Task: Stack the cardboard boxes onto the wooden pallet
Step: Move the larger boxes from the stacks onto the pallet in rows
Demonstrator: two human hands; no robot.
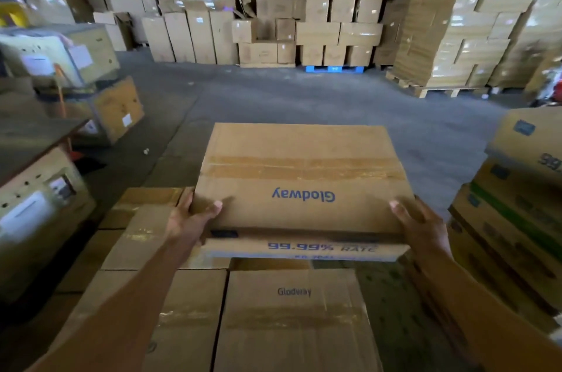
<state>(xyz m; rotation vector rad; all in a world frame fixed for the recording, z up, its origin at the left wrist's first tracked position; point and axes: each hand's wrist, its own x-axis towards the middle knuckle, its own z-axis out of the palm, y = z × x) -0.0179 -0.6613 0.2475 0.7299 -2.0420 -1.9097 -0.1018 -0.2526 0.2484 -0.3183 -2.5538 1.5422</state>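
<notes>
I hold a flat cardboard box (301, 180) printed "Glodway" out in front of me, above a layer of similar boxes (292, 320) stacked below. My left hand (191, 219) grips its near left corner, thumb on the top face. My right hand (416, 222) grips the near right corner the same way. The box is level, its taped seam running left to right. The pallet under the lower boxes is hidden.
A stack of printed boxes (517, 219) rises close on my right. Crates and boxes (45, 195) stand on the left. Tall walls of stacked cartons (334, 6) line the back, one on a blue pallet (334, 68). Bare concrete floor (273, 97) lies between.
</notes>
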